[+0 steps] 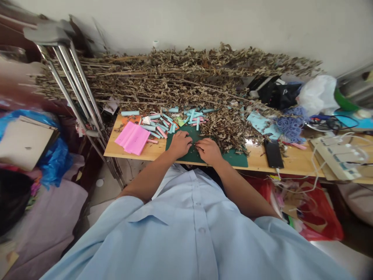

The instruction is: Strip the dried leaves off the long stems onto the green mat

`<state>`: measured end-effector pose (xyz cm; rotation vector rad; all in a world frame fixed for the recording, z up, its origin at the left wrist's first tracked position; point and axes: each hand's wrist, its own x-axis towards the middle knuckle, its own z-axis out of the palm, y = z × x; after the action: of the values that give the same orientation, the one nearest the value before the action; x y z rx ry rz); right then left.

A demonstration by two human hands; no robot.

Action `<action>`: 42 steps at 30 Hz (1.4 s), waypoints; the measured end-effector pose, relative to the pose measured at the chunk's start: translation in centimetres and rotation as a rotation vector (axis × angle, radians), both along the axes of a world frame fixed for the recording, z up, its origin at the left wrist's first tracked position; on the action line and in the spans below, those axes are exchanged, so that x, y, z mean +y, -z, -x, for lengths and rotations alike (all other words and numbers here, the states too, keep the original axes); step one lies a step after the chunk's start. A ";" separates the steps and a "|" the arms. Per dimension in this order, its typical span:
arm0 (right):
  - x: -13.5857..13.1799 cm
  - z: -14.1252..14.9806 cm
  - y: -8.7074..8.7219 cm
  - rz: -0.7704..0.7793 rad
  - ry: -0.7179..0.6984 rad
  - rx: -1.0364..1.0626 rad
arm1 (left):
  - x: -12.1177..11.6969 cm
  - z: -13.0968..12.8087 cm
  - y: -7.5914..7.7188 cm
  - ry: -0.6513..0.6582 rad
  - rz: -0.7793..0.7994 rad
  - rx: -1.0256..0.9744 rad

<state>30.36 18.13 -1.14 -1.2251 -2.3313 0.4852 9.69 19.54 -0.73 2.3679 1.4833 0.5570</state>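
My left hand [180, 144] and my right hand [208, 151] rest close together on a dark green cutting mat [233, 157], their fingertips almost meeting. Anything held between the fingers is too small to make out. Beyond my left hand lie several light blue and pink paper rolls [159, 128]. A heap of dried crumbled leaves [229, 128] sits just past my right hand. Pink paper sheets [132, 138] lie on the wooden tabletop [256, 159] to the left.
Long dried leafy branches [175, 77] cover the table's back. Metal crutches [72, 85] lean at the left. To the right are a black phone [274, 153], blue yarn [291, 124], a white plastic bag [319, 95] and a power strip [335, 159] with white cables.
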 end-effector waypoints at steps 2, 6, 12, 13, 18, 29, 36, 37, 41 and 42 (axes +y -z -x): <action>-0.3 -0.3 -0.1 -0.005 0.034 0.033 | 0.0 0.7 0.2 0.008 0.001 -0.032; -1.2 -1.3 -0.5 -0.042 0.181 0.143 | -0.5 2.3 0.3 0.007 -0.006 -0.130; -1.6 -2.5 -0.3 -0.022 0.371 0.168 | -1.8 4.1 -0.1 -0.061 -0.034 -0.202; -1.6 -2.5 -0.2 -0.020 0.357 0.168 | -2.0 4.1 -0.1 -0.064 -0.041 -0.211; -1.5 -2.0 -0.9 -0.006 0.188 0.112 | -3.0 2.3 -0.3 -0.031 -0.027 -0.241; 0.0 -1.5 -0.2 0.058 0.078 0.064 | -5.4 -0.1 -1.3 -0.095 0.018 -0.345; -0.3 -2.2 -0.4 0.060 0.090 0.160 | -5.8 -0.2 -1.5 -0.230 0.109 -0.460; -0.3 -2.3 -0.4 0.065 0.082 0.164 | -5.7 -0.4 -1.4 -0.239 0.124 -0.472; -0.3 -2.6 -0.9 0.076 0.090 0.183 | -5.2 -1.1 -1.1 -0.268 0.199 -0.502; -0.3 -2.6 -1.1 0.077 0.107 0.182 | -5.1 -1.3 -1.2 -0.258 0.205 -0.499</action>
<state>33.01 17.81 -0.07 -1.2773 -2.1008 0.6271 10.98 14.44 0.42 1.7260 1.5221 0.9263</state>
